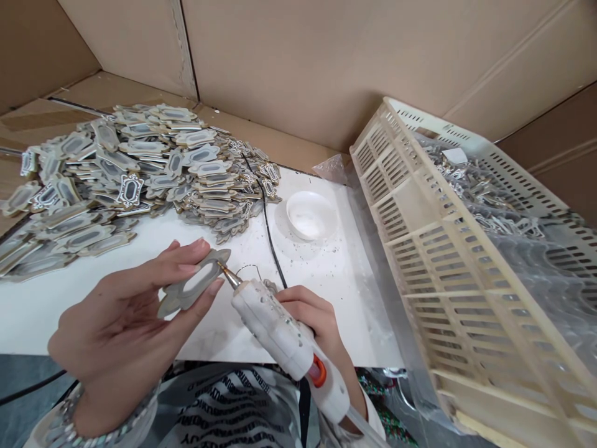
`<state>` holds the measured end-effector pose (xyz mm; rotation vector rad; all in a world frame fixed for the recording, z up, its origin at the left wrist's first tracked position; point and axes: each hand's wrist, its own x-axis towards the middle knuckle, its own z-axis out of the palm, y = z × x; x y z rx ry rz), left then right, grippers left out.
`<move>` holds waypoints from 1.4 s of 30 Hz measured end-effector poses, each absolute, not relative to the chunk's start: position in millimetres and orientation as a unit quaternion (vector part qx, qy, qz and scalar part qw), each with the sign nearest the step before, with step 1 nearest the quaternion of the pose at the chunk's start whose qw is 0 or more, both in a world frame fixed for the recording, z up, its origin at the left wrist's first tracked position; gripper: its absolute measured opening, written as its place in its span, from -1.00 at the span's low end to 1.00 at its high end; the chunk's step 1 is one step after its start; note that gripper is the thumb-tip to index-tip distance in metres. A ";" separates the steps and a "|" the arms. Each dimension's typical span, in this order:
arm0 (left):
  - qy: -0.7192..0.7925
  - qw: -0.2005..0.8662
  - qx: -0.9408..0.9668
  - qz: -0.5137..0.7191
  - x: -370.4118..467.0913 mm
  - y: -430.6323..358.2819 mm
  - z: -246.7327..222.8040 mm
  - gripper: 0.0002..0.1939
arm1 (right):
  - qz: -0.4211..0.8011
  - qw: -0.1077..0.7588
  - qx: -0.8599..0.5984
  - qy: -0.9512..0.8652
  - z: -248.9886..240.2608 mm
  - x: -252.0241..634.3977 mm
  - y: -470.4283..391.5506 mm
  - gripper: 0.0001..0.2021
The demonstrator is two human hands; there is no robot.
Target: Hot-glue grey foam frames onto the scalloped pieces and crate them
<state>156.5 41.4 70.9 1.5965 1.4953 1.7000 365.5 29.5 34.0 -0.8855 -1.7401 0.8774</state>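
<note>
My left hand [135,311] pinches a grey, frame-shaped plate [193,285] with an oval opening, tilted above the white table [224,339]. A white glue gun [275,330] is held in my right hand [312,317], whose fingers are partly hidden behind it. The metal nozzle is at the upper right end of the plate, touching or nearly touching it. Behind my left hand lies a large heap of similar plates [130,189], some showing a dark and white ornamental face.
A white round dish [311,216] stands beyond the glue gun, with a black cord [268,227] left of it. At the right, a cream plastic crate [438,298] holds bags of small metal parts [480,186]. Cardboard walls [289,68] rise behind.
</note>
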 end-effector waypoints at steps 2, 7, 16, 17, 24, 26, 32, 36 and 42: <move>0.527 0.189 0.567 0.605 156.9 41.7 70.3 -0.76 | 0.363 0.475 -0.367 -0.713 34.3 365.8 29.2 -0.80; 0.538 0.188 0.558 0.603 159.0 44.8 70.8 -0.77 | 0.362 0.467 -0.375 -0.714 34.3 366.2 28.9 -0.80; 0.524 0.179 0.566 0.611 159.1 45.1 69.6 -0.76 | 0.353 0.474 -0.376 -0.714 32.8 365.0 29.7 -0.77; 0.524 0.177 0.566 0.611 159.3 45.3 69.5 -0.76 | 0.354 0.475 -0.375 -0.713 32.8 365.0 29.5 -0.78; 0.533 0.183 0.561 0.606 159.1 45.1 69.2 -0.75 | 0.367 0.475 -0.373 -0.708 33.4 365.8 29.7 -0.76; 0.534 0.188 0.556 0.608 158.3 44.3 68.4 -0.74 | 0.370 0.476 -0.370 -0.707 34.0 365.8 29.8 -0.77; 0.551 0.183 0.546 0.604 156.5 41.6 65.9 -0.75 | 0.379 0.477 -0.367 -0.703 31.4 365.7 28.1 -0.77; 0.558 0.187 0.539 0.603 158.5 40.8 66.6 -0.75 | 0.385 0.471 -0.380 -0.697 25.1 365.8 26.1 -0.75; 0.565 0.174 0.537 0.602 158.7 42.2 65.9 -0.75 | 0.375 0.479 -0.373 -0.701 26.8 366.8 27.4 -0.77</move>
